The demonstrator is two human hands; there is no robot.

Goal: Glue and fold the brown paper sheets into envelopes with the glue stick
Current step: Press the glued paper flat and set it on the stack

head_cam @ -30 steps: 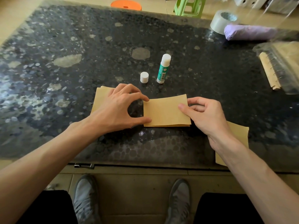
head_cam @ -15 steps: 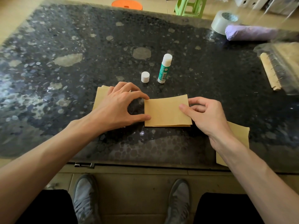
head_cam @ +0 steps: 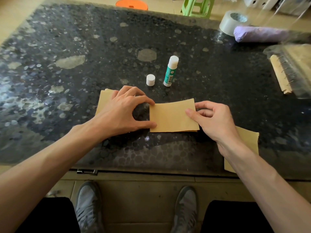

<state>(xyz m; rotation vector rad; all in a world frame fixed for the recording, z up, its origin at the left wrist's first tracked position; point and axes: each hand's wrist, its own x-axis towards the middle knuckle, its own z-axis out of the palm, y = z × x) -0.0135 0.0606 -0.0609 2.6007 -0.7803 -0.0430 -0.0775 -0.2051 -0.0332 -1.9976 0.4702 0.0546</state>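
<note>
Across the last second almost no change is recorded: the folded brown sheet (head_cam: 171, 117) is seen in the same place, flat on the bench (head_cam: 67, 39) just in front of the person, shifted at most a trace. The left hand (head_cam: 121, 113) is kept spread, its index tip at the sheet's upper left corner and its thumb on the lower left corner, so the left edge is pressed down rather than gripped. The right edge is pinched by the right hand (head_cam: 213, 121), thumb on top and the other fingers (head_cam: 204, 113) curled behind it. The hold is judged to be a pressing of the fold or a glued seam; which one cannot be told. The glue stick (head_cam: 170, 71) is left upright and uncapped beyond the sheet, its cap (head_cam: 150, 79) just beside it, so further gluing is judged likely. A stack of brown sheets (head_cam: 105, 101) lies partly under the left hand, and a single brown sheet (head_cam: 249, 140) lies under the right forearm at the bench edge.
</note>
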